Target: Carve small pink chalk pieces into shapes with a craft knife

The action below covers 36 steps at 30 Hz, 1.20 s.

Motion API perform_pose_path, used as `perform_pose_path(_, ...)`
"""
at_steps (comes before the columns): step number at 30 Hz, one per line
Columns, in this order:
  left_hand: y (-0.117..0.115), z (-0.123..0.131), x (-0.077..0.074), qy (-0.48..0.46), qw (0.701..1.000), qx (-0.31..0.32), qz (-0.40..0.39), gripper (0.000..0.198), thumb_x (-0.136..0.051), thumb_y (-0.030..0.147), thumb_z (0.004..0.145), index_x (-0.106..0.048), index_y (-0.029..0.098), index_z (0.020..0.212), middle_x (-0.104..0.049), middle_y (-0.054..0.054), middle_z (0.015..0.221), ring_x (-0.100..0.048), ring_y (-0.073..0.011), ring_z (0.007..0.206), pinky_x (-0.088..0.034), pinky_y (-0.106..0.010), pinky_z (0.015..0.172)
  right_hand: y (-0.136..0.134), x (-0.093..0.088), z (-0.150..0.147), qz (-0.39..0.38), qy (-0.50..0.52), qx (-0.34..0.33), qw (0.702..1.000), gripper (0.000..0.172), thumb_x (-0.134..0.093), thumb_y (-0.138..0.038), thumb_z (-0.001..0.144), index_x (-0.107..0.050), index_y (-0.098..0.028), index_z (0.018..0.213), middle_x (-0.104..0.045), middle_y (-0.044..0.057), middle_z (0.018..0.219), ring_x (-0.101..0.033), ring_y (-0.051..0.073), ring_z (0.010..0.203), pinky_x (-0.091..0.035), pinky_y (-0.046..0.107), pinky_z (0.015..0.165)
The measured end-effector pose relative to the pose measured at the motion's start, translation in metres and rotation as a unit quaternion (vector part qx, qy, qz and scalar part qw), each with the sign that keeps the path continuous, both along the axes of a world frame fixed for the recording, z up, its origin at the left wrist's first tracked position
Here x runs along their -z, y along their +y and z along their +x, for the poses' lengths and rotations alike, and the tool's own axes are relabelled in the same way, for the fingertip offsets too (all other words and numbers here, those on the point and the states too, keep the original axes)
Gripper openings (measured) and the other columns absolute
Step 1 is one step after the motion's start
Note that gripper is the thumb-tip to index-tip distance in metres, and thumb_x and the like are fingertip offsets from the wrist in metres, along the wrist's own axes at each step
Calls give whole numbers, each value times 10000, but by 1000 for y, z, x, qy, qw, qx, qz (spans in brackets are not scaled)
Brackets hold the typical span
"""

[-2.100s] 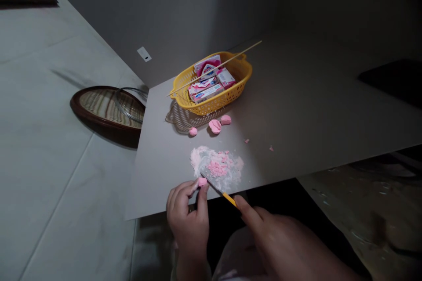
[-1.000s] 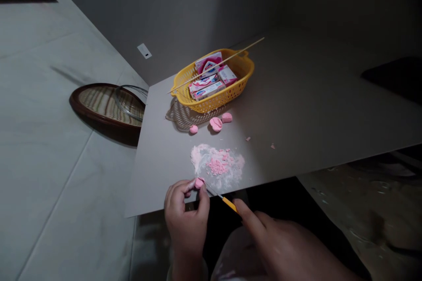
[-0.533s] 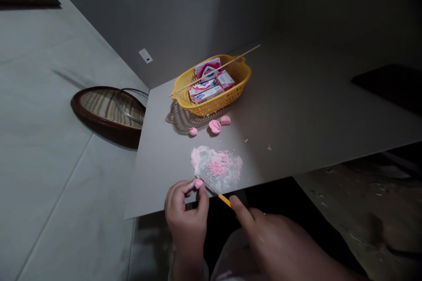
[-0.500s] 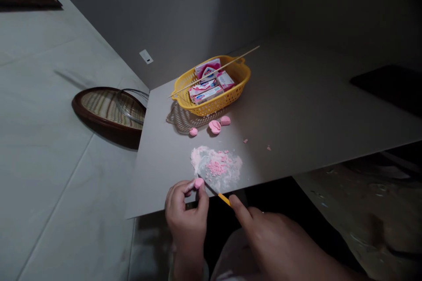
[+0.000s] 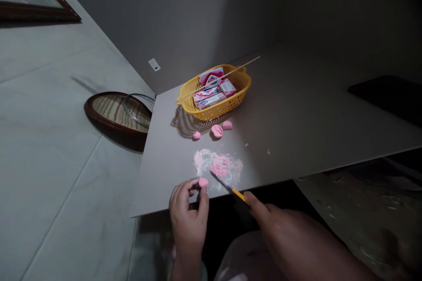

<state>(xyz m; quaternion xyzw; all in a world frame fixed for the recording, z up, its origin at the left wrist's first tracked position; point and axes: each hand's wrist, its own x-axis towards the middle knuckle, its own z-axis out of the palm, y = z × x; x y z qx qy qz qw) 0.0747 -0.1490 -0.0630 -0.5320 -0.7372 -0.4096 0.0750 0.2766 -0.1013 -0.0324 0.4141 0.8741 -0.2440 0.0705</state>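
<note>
My left hand (image 5: 188,210) pinches a small pink soap piece (image 5: 203,182) at the near edge of a grey board (image 5: 296,114). My right hand (image 5: 280,232) grips a small knife (image 5: 229,188) with a yellow handle, its blade lying just right of the pink piece, over a heap of pink and white shavings (image 5: 219,167). Three larger pink pieces (image 5: 216,130) lie farther back on the board.
A yellow plastic basket (image 5: 216,92) with several soap boxes and a thin wooden stick (image 5: 217,78) across it stands at the back of the board. A round woven tray with a dark rim (image 5: 115,114) and a wire ring lie on the tiled floor at left.
The knife blade has drawn away from the pink piece to the right, over the shavings. My view has shifted slightly, so the basket and board sit a little lower and to the right.
</note>
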Motion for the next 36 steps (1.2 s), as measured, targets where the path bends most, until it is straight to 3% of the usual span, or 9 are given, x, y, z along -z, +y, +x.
perform_pose_path(7,-6,-5,-8,-23,996,68,-53,128,-615,266,974,-694,255,1075,-712,-47,1043,-657,-203,974,-533,-339,856,-1,7,2,23,59,-3,998,706,-425,54,767,-622,-178,1404,-798,100,882,-755,244,648,-584,308,585)
perform_pose_path(15,-5,-5,-6,-32,998,35,-49,104,-672,305,949,-664,249,1037,-683,-32,952,-620,-184,828,-511,-315,774,-3,20,10,62,169,8,984,623,-421,0,795,-649,-174,1348,-797,79,847,-741,220,600,-581,283,555)
perform_pose_path(20,-8,-6,-12,-40,996,43,-62,88,-641,316,964,-682,250,1005,-660,-52,1020,-622,-215,978,-502,-354,886,-7,23,9,62,181,-10,981,661,-430,-3,722,-649,-96,1338,-803,122,885,-743,256,587,-602,340,518)
perform_pose_path(26,-6,-10,-18,-24,997,30,-73,261,-653,342,951,-687,261,1197,-655,-84,1142,-618,-244,1072,-510,-372,902,-8,28,10,81,235,-3,969,608,-389,-15,764,-652,-104,1305,-802,108,879,-742,244,583,-608,342,524)
perform_pose_path(29,-3,-10,-20,-37,994,49,-90,217,-669,341,944,-700,251,1139,-678,-74,1111,-624,-229,1061,-503,-358,903,-9,30,12,96,244,5,965,586,-379,-22,795,-642,-124,1309,-803,105,911,-739,230,586,-597,322,520)
perform_pose_path(32,-2,-8,-20,-67,991,54,-101,144,-669,350,944,-723,242,1024,-700,-61,1050,-633,-209,1005,-504,-339,880,-10,32,14,97,245,0,965,581,-383,-28,815,-624,-129,1334,-802,98,923,-747,227,619,-601,316,552)
perform_pose_path(36,-5,-7,-19,-193,977,21,-92,225,-705,393,914,-729,230,1067,-727,-61,1015,-657,-176,875,-533,-304,803,-8,33,15,88,252,-2,964,594,-381,-23,814,-605,-132,1354,-802,92,945,-757,225,654,-601,304,564)
